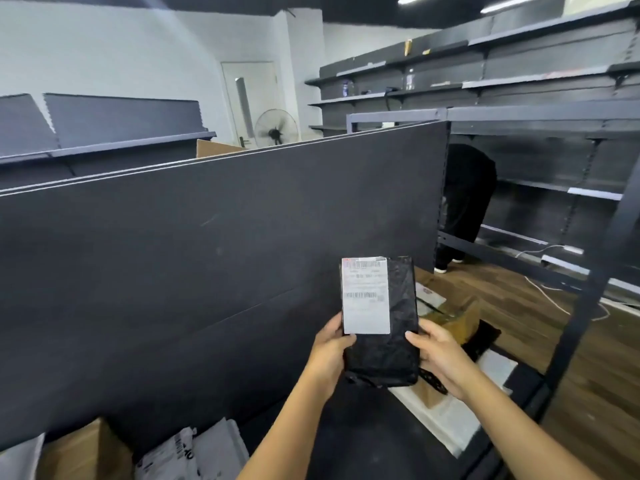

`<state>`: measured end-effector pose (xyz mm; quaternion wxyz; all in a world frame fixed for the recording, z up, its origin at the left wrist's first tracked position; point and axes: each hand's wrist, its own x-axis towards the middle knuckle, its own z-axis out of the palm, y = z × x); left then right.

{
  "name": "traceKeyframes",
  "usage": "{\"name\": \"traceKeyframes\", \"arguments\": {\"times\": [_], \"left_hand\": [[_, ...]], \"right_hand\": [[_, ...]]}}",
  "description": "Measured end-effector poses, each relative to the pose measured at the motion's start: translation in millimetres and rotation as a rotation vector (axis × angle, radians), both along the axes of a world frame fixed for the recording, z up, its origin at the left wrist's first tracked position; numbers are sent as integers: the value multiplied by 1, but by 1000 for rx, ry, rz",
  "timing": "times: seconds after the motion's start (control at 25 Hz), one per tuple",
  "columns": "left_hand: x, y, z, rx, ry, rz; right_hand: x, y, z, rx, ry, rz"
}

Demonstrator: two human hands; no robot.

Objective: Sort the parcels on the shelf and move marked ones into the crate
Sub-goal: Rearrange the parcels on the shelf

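We hold a flat black plastic-wrapped parcel (388,337) upright in the lower middle of the frame, gripped by both hands at its lower half. Our left hand (329,355) wraps the left edge, thumb laid across the front just under the white printed shipping label (365,295); its other fingers are hidden behind the parcel. Our right hand (441,358) closes on the right edge, thumb on the front face, the remaining fingers tucked behind it and out of sight. The label covers the parcel's upper left; its barcodes show but the print is too blurred to read. Behind the parcel stands a large dark grey panel (207,244). At lower left, a brown cardboard box (83,452) and white printed mailer bags (194,452) are cut off by the frame edge. Below and right of our hands lie more parcels, among them a tan taped package (457,320), partly hidden by the parcel and our right hand.
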<state>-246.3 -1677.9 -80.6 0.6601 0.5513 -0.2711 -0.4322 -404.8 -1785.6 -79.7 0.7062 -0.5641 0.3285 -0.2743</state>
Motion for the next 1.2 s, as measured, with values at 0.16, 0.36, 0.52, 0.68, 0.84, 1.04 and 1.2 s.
{"name": "traceKeyframes", "arguments": {"times": [0.16,0.36,0.52,0.68,0.84,1.04,1.2], "left_hand": [[18,50,-7,27,-68,183],[29,118,-37,66,-44,385],[19,176,-54,204,-73,566],[24,216,-85,433,-136,669],[8,253,-116,772,-289,596],[-36,277,-163,1189,-609,466],[-41,285,-198,1261,-750,492]], "right_hand": [[35,34,-5,-84,-21,139],[65,81,-18,-58,-32,289],[89,121,-44,34,43,453],[109,158,-78,68,225,594],[128,196,-109,88,376,662],[122,242,-155,170,549,700],[117,254,-178,185,613,690]]}}
